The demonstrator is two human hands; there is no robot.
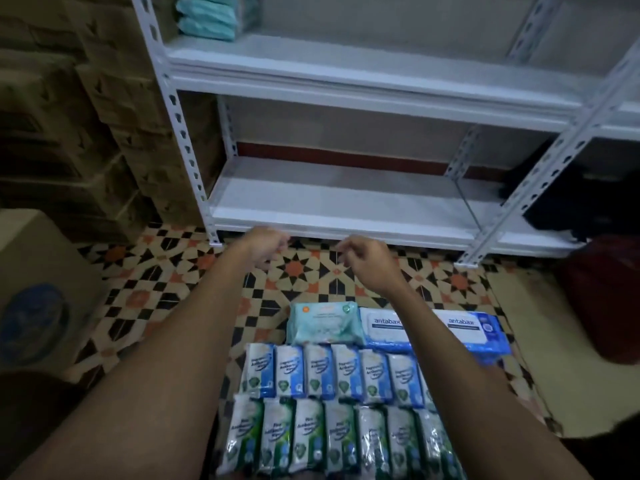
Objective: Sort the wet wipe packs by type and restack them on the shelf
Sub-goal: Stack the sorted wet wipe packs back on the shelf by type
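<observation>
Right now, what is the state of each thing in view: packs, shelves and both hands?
green antibacterial packs: side by side in the near floor row
blue antibacterial packs: row behind
teal wipe pack: flat on floor
Antabax packs: flat, beside it
teal packs: stacked on upper shelf
bottom shelf: bare where visible
left hand: loosely curled, holds nothing
right hand: the same

The patterned tile floor [304,271] carried the wet wipe packs below the curled fingers [273,252]: a teal pack [323,323] beside two blue antabax packs [460,332], then a row of blue packs [332,372], then green ones [332,441]. Beyond the fingers the white shelf [346,209] stood on it, teal packs [207,19] stacked on an upper board.
</observation>
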